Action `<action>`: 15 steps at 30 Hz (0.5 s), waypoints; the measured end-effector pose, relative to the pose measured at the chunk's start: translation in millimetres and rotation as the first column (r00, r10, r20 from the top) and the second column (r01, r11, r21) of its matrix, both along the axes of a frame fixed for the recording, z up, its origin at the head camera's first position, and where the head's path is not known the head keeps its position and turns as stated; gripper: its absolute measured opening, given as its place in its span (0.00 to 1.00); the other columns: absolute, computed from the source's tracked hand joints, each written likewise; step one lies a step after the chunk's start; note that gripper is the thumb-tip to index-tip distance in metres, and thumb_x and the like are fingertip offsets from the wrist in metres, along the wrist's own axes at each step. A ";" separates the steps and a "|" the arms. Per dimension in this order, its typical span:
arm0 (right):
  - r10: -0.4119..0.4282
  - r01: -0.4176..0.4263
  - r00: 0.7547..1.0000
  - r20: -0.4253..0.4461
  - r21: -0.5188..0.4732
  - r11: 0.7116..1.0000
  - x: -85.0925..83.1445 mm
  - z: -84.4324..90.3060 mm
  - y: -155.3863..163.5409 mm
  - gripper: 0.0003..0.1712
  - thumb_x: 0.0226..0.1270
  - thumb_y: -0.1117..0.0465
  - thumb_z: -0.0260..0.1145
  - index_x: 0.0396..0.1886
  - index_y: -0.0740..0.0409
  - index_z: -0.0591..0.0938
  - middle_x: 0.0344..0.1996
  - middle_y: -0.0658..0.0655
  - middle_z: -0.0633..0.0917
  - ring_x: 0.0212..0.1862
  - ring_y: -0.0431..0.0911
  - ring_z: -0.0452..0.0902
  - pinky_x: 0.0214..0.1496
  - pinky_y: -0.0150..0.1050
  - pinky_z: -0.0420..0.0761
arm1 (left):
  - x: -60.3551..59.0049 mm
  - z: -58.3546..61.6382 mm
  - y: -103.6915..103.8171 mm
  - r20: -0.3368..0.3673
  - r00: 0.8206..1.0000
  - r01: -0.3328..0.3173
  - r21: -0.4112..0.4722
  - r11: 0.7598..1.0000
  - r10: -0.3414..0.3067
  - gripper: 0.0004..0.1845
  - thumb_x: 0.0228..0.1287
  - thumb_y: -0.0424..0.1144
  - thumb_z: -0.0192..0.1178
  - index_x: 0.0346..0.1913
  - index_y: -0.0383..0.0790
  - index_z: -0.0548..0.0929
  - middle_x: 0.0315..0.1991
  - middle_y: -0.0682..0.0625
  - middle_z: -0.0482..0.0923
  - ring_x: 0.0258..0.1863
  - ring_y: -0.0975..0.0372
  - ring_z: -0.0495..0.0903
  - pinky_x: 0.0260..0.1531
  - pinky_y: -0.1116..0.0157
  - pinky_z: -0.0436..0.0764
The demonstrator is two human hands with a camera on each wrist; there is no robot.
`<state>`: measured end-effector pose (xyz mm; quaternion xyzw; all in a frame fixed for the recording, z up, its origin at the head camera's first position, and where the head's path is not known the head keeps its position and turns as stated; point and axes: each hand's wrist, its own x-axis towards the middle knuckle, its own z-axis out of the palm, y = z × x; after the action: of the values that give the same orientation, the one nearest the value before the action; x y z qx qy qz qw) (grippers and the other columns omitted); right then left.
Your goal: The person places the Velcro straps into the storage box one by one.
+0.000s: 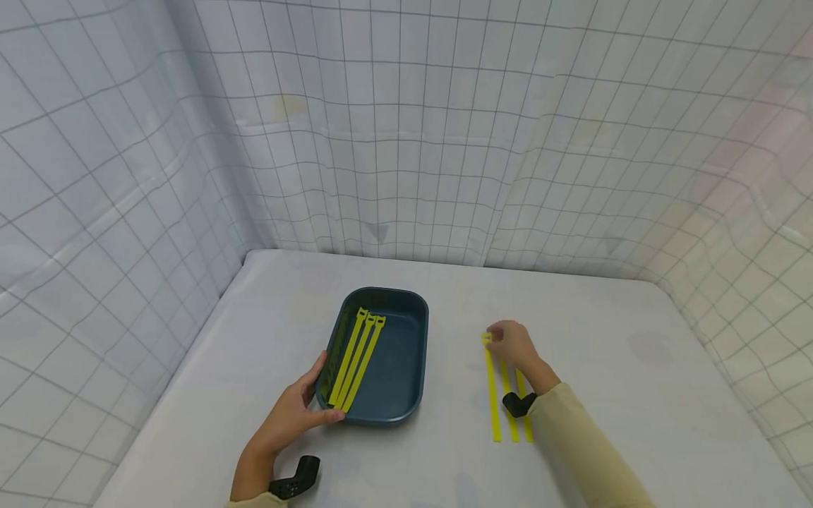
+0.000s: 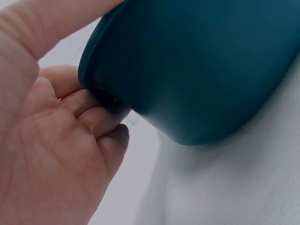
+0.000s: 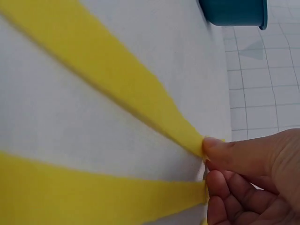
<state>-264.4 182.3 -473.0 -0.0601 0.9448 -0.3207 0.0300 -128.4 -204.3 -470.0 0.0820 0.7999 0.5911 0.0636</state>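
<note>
My left hand [image 1: 288, 416] gripped the near corner of the dark teal tray [image 1: 396, 374] on the white table [image 1: 603, 317], three yellow straps [image 1: 357, 357] lying inside it. Only my left wrist view showed my fingers [image 2: 101, 119] curled under its rim. My right hand [image 1: 513, 347] pinched the far end of one of three yellow straps on the table [image 1: 494, 402], right of the tray.

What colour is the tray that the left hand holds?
Dark teal tray; the left hand grips its corner. Head view shows it best.

White table [image 1: 610, 317] w/ grid-cloth walls [image 1: 444, 141] around.
</note>
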 end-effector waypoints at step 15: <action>-0.059 0.061 0.997 0.041 -0.055 0.997 -2.0 -3.5 0.6 0.10 0.61 0.63 0.63 0.37 0.67 0.81 0.34 0.59 0.81 0.36 0.50 0.75 0.38 0.44 0.78 | -2.0 0.3 -0.2 0.010 1.000 0.002 -0.004 1.000 -0.002 0.55 0.45 0.37 0.73 0.72 0.39 0.47 0.71 0.44 0.43 0.68 0.51 0.47 0.62 0.54 0.53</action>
<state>-266.4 182.8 -476.5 -0.0262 0.9360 -0.3491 0.0375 -130.4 -204.5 -469.7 0.0795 0.8008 0.5897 0.0683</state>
